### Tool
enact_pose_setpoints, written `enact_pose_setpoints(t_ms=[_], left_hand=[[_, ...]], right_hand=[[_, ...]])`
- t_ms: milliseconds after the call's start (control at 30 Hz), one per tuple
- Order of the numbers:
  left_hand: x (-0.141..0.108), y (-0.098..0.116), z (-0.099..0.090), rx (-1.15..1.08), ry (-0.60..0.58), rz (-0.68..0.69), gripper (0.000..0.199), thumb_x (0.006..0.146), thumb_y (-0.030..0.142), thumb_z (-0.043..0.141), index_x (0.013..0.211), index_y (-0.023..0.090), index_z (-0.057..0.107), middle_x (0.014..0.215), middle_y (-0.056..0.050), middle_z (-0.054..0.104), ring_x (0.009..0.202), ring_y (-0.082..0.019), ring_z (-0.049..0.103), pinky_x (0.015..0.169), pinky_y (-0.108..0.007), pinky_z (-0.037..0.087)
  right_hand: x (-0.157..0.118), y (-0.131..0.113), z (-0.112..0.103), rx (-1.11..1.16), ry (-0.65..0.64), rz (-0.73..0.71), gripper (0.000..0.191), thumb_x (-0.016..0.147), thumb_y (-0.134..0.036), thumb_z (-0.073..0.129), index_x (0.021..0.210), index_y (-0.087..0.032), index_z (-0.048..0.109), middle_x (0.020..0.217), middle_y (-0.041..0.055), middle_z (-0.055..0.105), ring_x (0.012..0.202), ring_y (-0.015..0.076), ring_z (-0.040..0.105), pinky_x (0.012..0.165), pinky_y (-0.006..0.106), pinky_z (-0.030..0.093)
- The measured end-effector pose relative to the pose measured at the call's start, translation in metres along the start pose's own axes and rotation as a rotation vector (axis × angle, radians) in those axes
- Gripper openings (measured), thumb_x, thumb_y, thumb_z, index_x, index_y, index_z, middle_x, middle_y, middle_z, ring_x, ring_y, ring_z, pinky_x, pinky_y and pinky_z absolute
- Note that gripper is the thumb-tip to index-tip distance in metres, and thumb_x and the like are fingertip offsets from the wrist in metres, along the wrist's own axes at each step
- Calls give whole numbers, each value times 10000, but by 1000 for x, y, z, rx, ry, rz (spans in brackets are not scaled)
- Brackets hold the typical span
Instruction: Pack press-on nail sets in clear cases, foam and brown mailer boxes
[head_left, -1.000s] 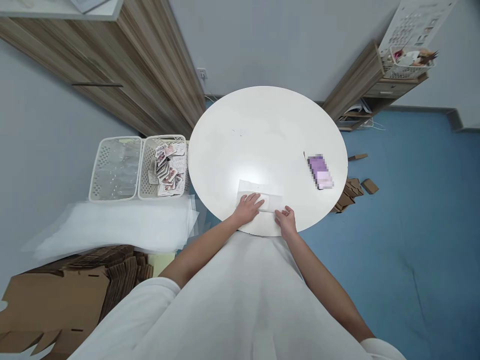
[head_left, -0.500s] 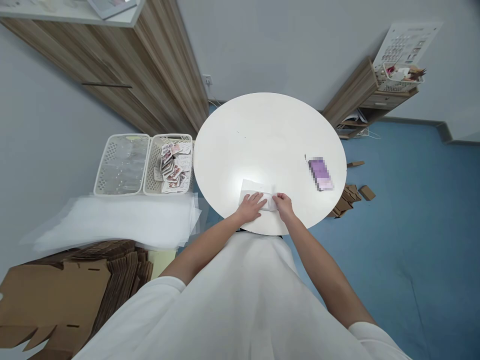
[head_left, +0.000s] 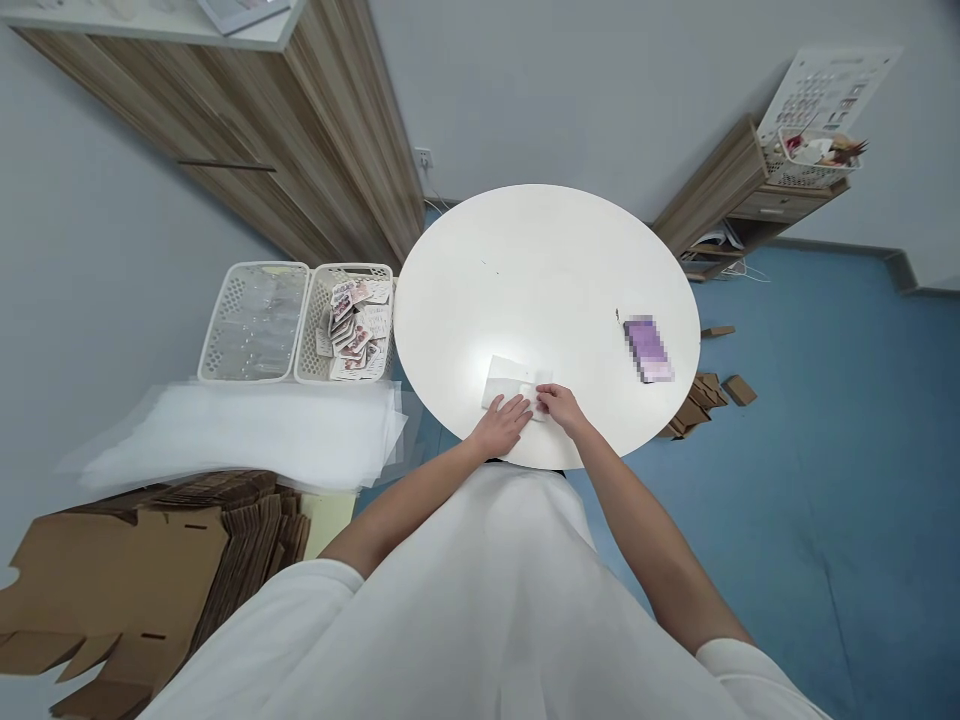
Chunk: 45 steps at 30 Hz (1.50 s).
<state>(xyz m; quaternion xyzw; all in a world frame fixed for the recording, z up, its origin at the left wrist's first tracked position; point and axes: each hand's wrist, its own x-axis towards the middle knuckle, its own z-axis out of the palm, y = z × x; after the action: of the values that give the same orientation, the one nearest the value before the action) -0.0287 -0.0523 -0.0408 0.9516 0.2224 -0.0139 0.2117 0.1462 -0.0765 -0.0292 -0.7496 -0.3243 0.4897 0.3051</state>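
A thin white sheet, partly folded, lies near the front edge of the round white table. My left hand rests on the sheet's front part with its fingers spread. Close by on the right, my right hand pinches the right edge of the sheet between thumb and fingers. Part of the sheet is hidden under both hands, and I cannot make out whether anything lies inside it.
A blurred purple phone-like object lies on the table's right side. To the left stand a basket of printed cards, a basket of clear packets, white sheets and flattened cardboard boxes. Small brown boxes lie on the floor at right.
My right hand has moved a little to the left, bringing the sheet's right edge inward. My left hand stays on the sheet, its fingers slightly lower. The whole view has shifted slightly.
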Motion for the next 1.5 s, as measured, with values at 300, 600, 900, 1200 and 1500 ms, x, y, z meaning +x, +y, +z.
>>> enact_pose_setpoints(t_ms=[300,600,900,1200,1500], left_hand=[[-5,3,-3,-79,11,-88,543,714,214,536,1235,223,383,1389,-96,296,1307,-258,171,1030,-460,134],[-27,-3,9,-811,228,-1022,711,776,406,517,1318,181,115,1297,-185,352,1157,-239,432,833,-346,445],[3,-16,7,-1208,449,-1135,554,763,210,566,1246,186,296,1139,-128,526,885,-153,599,723,-287,507],[27,0,-4,-931,217,-712,238,697,255,612,914,163,583,887,-52,632,781,-136,589,739,-292,493],[36,8,0,-919,125,-661,321,793,216,424,1081,168,554,1084,-67,596,984,-172,549,872,-311,425]], right_hand=[[-21,28,18,-616,147,-317,371,808,-213,412,1168,-228,500,1087,87,456,763,151,538,697,304,446],[-21,34,33,-573,219,-375,388,831,-197,329,1189,-214,477,1156,115,417,920,196,498,756,331,438],[-22,38,32,-508,124,-436,369,823,-213,356,1162,-241,500,1142,88,418,863,173,512,741,322,451],[-19,37,29,-415,60,-415,337,799,-197,372,1082,-216,554,842,45,485,782,163,487,708,286,423],[-21,37,23,-104,66,-305,401,780,-310,411,1160,-184,419,847,17,517,734,139,494,720,285,427]])
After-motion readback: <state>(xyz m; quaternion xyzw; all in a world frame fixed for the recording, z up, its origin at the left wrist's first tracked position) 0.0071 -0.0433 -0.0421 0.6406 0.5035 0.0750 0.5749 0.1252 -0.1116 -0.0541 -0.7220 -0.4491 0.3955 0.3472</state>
